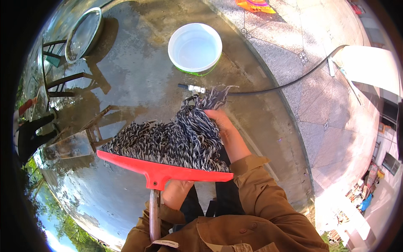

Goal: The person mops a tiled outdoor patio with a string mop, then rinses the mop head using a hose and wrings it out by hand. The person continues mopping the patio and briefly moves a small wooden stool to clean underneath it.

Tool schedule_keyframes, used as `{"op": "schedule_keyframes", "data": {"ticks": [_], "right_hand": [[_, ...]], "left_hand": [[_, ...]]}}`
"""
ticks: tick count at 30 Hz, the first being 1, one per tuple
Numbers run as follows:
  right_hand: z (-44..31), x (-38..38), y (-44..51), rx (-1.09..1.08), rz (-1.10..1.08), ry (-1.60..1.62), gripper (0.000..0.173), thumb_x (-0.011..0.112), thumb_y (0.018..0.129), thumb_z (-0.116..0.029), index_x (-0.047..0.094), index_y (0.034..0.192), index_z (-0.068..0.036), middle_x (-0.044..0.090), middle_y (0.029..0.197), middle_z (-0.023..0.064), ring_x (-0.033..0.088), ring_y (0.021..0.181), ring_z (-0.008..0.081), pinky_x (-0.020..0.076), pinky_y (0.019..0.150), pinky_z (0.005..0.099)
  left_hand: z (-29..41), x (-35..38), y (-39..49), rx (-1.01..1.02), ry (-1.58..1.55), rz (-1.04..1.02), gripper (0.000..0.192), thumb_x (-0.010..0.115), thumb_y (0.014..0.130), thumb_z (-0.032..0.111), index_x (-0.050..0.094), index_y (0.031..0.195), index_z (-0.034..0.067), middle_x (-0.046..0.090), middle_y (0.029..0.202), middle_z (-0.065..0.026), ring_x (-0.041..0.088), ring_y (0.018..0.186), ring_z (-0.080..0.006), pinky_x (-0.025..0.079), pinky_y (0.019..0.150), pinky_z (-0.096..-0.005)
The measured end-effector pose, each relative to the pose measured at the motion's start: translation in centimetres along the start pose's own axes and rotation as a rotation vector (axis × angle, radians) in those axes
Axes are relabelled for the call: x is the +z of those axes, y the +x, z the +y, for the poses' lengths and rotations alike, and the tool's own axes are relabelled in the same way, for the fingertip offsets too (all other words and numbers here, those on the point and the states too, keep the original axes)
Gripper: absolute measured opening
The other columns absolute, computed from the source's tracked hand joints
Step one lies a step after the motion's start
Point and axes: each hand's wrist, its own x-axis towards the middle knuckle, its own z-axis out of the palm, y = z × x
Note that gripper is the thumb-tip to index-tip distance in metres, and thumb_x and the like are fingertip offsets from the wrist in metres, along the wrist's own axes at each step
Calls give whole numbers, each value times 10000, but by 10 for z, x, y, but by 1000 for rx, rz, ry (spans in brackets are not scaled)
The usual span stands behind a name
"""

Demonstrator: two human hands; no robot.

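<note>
A mop with a red plastic head (167, 170) is held up before me. Its wooden handle (155, 214) runs down against my jacket. Thick dark grey and white yarn strands (160, 141) spread from the far side of the head. My right hand (218, 121) grips a bunch of these strands at the right, gathering them upward. Below the red head, my left hand (178, 190) reaches in behind the mop; its fingers are hidden. Past the strands stands a white plastic bucket (195, 66) with a green handle and what looks like water inside.
A black hose (261, 92) with a white connector (195, 88) crosses the wet concrete and the tiled floor (315, 123). Wooden furniture (72, 146) and a round basin (100, 34) stand at left, near a person (34, 129). An orange bag (256, 5) lies at top.
</note>
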Motion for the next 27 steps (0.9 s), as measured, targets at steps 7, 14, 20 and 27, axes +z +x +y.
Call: {"op": "schedule_keyframes", "data": {"ticks": [7,14,20,27], "right_hand": [[6,24,12,-94,85,-1369,441,723,642,-258,635,981,9,657,829,191,649,818,297,510,750,400],[24,59,11,-168,154,-1764,445,709,667,-302,603,1040,-83,637,939,169,619,887,356,491,737,455],[49,28,7,-345,500,-1235,599,718,682,-309,482,1140,-2,563,1068,231,538,1024,399,440,865,433],[54,24,-4,-411,512,-1255,731,701,707,-301,368,1267,32,488,1090,252,495,1056,423,439,877,440]], "left_hand": [[2,0,-4,11,23,10,442,422,932,359,530,1205,28,573,1158,-231,609,972,-356,496,825,-549],[5,6,4,23,73,27,438,423,933,354,532,1201,25,573,1159,-228,606,977,-353,494,831,-541],[8,18,12,39,136,49,435,424,934,350,533,1198,22,573,1160,-225,604,982,-349,493,837,-535],[6,29,18,46,192,60,431,425,935,345,535,1194,19,574,1161,-223,602,987,-346,491,843,-528]]}}
